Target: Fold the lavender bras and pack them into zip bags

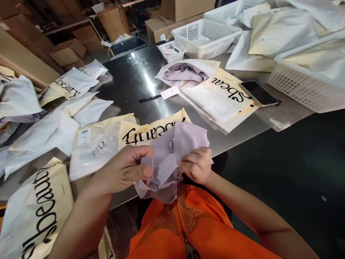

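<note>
At the far left, a heap of white-and-cream mailer bags (44,140) covers that side of the tabletop (124,81); below it lies a lettered bag (54,190), its black script running lengthwise; next comes a labelled bag (90,158) with a barcode sticker and handwritten digits, near the left hand (130,167). That hand grips the left side of a lilac cloth (191,138) between thumb and curled fingers, partly hidden; a small translucent piece shows at its thumb. Behind the cloth lies a cream bag (140,131) with black lettering; farther back, a black marker (148,99) touches or nearly touches a white tag (170,92). The cloth itself is bunched between both hands, above the near edge, in front of an orange vest (202,233); the right hand (198,165) pinches its right side, fingers closed. Beyond, an open bag (210,66) shows folded mauve fabric (185,72) inside; a stack of flat bags (212,102) lies just in front; a phone (260,93) rests at its right end; at the far right stands a white basket (304,86) heaped with bags.
</note>
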Demonstrator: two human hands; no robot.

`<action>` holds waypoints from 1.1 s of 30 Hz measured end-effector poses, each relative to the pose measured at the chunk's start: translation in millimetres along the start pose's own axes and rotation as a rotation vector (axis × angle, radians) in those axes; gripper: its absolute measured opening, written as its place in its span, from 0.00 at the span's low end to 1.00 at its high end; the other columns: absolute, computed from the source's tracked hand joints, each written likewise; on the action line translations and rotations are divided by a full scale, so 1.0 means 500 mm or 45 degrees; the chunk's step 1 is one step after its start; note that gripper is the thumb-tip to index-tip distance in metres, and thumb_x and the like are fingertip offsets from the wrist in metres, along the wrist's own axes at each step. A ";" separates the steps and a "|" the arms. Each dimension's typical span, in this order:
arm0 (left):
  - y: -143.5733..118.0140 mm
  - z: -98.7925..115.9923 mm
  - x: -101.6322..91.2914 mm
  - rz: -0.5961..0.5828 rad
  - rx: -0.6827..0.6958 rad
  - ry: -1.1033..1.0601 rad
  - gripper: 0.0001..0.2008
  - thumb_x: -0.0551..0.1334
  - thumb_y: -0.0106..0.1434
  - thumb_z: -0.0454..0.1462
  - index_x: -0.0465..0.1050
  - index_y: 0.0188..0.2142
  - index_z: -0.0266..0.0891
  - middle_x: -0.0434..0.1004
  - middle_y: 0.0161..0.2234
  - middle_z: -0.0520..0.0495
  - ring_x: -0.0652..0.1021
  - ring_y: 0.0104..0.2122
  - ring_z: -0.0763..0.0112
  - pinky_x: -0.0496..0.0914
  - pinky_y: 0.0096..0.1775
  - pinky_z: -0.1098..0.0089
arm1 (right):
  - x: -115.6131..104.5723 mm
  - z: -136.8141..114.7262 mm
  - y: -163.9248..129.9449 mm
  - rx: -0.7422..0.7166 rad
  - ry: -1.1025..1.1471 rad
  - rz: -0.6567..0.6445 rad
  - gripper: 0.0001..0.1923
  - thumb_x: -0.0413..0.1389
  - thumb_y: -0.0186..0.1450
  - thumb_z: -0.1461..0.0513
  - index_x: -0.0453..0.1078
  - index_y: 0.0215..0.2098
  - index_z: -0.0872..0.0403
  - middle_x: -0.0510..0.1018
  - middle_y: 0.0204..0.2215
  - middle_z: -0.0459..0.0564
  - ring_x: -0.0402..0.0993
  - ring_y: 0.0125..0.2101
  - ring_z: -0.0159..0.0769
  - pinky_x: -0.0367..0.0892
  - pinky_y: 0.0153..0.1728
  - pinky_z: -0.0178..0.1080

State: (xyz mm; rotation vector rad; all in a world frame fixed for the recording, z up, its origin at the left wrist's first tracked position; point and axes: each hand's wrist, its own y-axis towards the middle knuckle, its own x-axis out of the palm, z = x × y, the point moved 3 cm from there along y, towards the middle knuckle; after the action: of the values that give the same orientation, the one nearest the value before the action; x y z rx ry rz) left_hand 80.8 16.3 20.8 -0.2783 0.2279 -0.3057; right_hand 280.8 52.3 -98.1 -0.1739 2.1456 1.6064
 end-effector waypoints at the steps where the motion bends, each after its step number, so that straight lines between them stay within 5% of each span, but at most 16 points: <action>1: 0.001 0.001 0.001 -0.020 -0.001 0.032 0.19 0.67 0.56 0.53 0.72 0.22 0.40 0.75 0.19 0.48 0.72 0.20 0.68 0.64 0.25 0.71 | 0.008 -0.008 0.000 -0.059 0.007 -0.099 0.08 0.55 0.67 0.65 0.72 0.41 0.46 0.81 0.33 0.44 0.75 0.31 0.36 0.66 0.32 0.42; 5: -0.029 0.001 -0.020 -0.159 0.019 0.102 0.16 0.62 0.61 0.49 0.73 0.26 0.41 0.76 0.22 0.47 0.75 0.22 0.65 0.65 0.25 0.70 | 0.053 -0.032 -0.015 -0.151 0.071 -0.601 0.13 0.47 0.70 0.66 0.73 0.36 0.49 0.81 0.35 0.48 0.76 0.34 0.38 0.67 0.29 0.41; 9: -0.043 0.018 -0.021 -0.372 0.037 0.044 0.13 0.59 0.64 0.48 0.73 0.29 0.43 0.78 0.24 0.48 0.76 0.24 0.63 0.67 0.27 0.68 | 0.065 -0.039 -0.025 -0.093 0.134 -0.733 0.13 0.47 0.70 0.60 0.74 0.40 0.47 0.81 0.42 0.50 0.77 0.45 0.43 0.72 0.47 0.49; 11: -0.011 0.024 -0.007 -0.247 0.057 0.176 0.15 0.58 0.64 0.48 0.70 0.28 0.42 0.76 0.24 0.49 0.74 0.24 0.66 0.65 0.27 0.70 | 0.047 -0.041 -0.025 -0.037 0.204 -0.648 0.12 0.50 0.68 0.62 0.74 0.44 0.47 0.80 0.45 0.49 0.76 0.49 0.43 0.70 0.53 0.50; 14: 0.083 0.013 0.015 0.147 0.159 0.505 0.17 0.57 0.65 0.49 0.63 0.25 0.41 0.65 0.23 0.54 0.68 0.25 0.73 0.59 0.27 0.72 | -0.011 -0.040 -0.030 0.304 0.279 -0.278 0.13 0.52 0.64 0.66 0.75 0.43 0.48 0.82 0.39 0.48 0.78 0.43 0.42 0.73 0.46 0.48; 16: 0.155 -0.011 0.030 0.278 0.210 0.615 0.18 0.56 0.67 0.49 0.59 0.25 0.41 0.61 0.23 0.56 0.66 0.25 0.73 0.58 0.28 0.72 | -0.049 -0.039 -0.051 0.723 0.324 -0.097 0.10 0.52 0.65 0.66 0.76 0.36 0.50 0.80 0.30 0.49 0.78 0.33 0.39 0.72 0.36 0.44; 19: 0.237 -0.055 0.039 0.303 0.253 0.839 0.14 0.56 0.67 0.46 0.66 0.30 0.40 0.70 0.28 0.52 0.72 0.31 0.69 0.64 0.35 0.70 | -0.070 -0.046 -0.102 1.478 0.538 -0.149 0.15 0.53 0.68 0.55 0.78 0.31 0.52 0.80 0.27 0.51 0.76 0.27 0.38 0.70 0.28 0.41; 23: 0.255 -0.095 0.021 0.413 0.223 1.247 0.20 0.57 0.67 0.46 0.69 0.51 0.34 0.73 0.48 0.35 0.71 0.51 0.52 0.64 0.52 0.57 | -0.040 -0.084 -0.142 2.261 1.224 -0.050 0.21 0.63 0.57 0.48 0.79 0.41 0.54 0.82 0.40 0.56 0.79 0.38 0.45 0.74 0.40 0.44; 27: 0.236 -0.140 0.002 0.306 0.002 1.100 0.31 0.52 0.68 0.52 0.64 0.59 0.30 0.72 0.53 0.29 0.70 0.55 0.45 0.64 0.54 0.53 | 0.013 -0.108 -0.108 2.330 1.611 0.155 0.19 0.68 0.53 0.54 0.78 0.40 0.53 0.80 0.45 0.54 0.77 0.47 0.47 0.68 0.54 0.47; 33: 0.214 -0.148 0.040 0.283 0.017 1.025 0.23 0.54 0.68 0.46 0.70 0.53 0.31 0.78 0.48 0.33 0.76 0.49 0.52 0.68 0.51 0.58 | 0.089 -0.104 -0.041 2.237 1.628 0.313 0.15 0.66 0.55 0.50 0.71 0.29 0.51 0.79 0.28 0.48 0.78 0.33 0.41 0.75 0.36 0.42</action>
State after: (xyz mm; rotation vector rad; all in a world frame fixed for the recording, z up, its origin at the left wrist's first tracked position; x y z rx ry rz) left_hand 108.1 90.7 -84.5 -0.1012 1.0428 -0.1852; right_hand 234.3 4.7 -123.9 -0.3685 3.5697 -1.1853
